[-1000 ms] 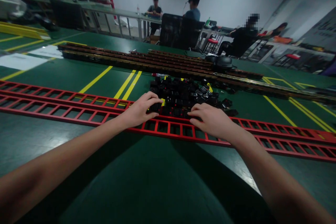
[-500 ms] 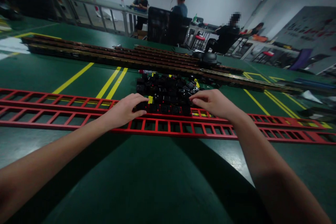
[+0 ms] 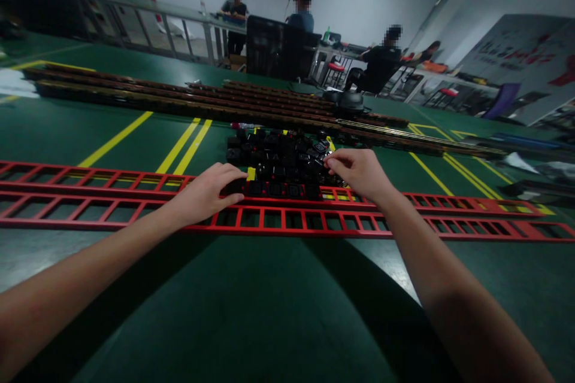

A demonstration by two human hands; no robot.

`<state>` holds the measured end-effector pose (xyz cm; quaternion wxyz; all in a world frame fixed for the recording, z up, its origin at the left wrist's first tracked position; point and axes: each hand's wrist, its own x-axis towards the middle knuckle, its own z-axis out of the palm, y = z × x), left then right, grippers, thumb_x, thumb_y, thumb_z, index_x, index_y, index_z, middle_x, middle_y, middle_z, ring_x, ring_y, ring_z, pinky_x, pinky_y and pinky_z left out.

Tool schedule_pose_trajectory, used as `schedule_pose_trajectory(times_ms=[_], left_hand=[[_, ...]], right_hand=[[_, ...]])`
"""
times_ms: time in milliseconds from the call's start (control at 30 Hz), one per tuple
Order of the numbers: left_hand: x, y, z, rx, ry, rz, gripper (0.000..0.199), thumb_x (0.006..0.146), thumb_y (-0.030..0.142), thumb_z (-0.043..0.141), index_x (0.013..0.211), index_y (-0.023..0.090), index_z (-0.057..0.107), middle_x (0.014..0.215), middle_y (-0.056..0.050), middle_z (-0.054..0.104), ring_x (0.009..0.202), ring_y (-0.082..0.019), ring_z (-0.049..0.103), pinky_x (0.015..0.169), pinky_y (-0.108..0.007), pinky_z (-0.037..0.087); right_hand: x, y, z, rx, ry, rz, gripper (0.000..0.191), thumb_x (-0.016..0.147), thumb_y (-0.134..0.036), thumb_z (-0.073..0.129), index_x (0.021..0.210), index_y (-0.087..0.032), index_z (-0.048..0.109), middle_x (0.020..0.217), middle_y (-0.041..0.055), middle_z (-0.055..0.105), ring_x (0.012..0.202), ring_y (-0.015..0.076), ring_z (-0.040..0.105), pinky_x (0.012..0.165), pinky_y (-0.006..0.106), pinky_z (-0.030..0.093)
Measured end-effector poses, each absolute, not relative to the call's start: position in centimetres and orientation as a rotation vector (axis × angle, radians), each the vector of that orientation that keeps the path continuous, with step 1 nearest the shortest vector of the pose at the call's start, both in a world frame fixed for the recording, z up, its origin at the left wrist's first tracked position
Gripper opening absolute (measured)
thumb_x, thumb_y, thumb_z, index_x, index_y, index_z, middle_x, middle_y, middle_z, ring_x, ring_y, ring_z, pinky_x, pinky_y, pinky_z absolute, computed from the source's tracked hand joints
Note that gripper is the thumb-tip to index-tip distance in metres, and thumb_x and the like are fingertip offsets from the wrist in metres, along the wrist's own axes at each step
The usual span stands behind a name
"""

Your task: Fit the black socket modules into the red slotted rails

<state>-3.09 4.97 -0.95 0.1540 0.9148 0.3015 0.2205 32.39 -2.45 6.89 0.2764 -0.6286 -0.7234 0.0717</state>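
Row of black blocks (image 3: 294, 190) at red slatted frames (image 3: 287, 231), two hands attending

Row: four square-faced blocks side by side over the farther frame, a dark part at the left end; seated in or merely on it, cannot tell.
Left hand (image 3: 202, 194): thumb and fingers parted in a wide curve about that dark part; grip uncertain.
Right hand (image 3: 359, 172): thumb and forefinger nearly meeting at the right edge of the heap of black pieces (image 3: 278, 149); whether anything is pinched, cannot tell.
Yellow piece (image 3: 251, 174): just beside the left fingertips.
Handling: best brace the row's end lightly with the left, pinch a single piece squarely by its sides, lift it clear of its neighbours, leave the aligned blocks unjostled.
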Motion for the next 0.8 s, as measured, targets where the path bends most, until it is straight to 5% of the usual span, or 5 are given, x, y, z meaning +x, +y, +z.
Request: schedule_pose_trajectory(times_ms=[367, 800], left_hand=[[-2.8, 4.8, -0.8, 2.641, 0.856, 0.61, 0.041, 0.099, 0.043, 0.056, 0.13, 0.019, 0.066, 0.123, -0.011, 0.063, 0.115, -0.026, 0.056, 0.102, -0.047, 0.05], [-2.4, 5.0, -1.1, 2.7, 0.897, 0.581, 0.042, 0.099, 0.042, 0.055, 0.133, 0.02, 0.064, 0.122, -0.01, 0.06, 0.114, -0.024, 0.057, 0.105, -0.043, 0.049]], right_hand=[[30.1, -1.8, 0.5, -1.758, -1.972, -0.178, 0.041, 0.095, -0.025, 0.049, 0.132, -0.016, 0.064, 0.135, 0.0161, 0.064, 0.124, 0.03, 0.061, 0.099, 0.046, 0.054], [30.1, -1.8, 1.7, -1.758, -1.968, -0.102, 0.031, 0.096, -0.024, 0.05, 0.12, -0.017, 0.069, 0.128, 0.0135, 0.07, 0.112, 0.0283, 0.068, 0.096, 0.044, 0.054]])
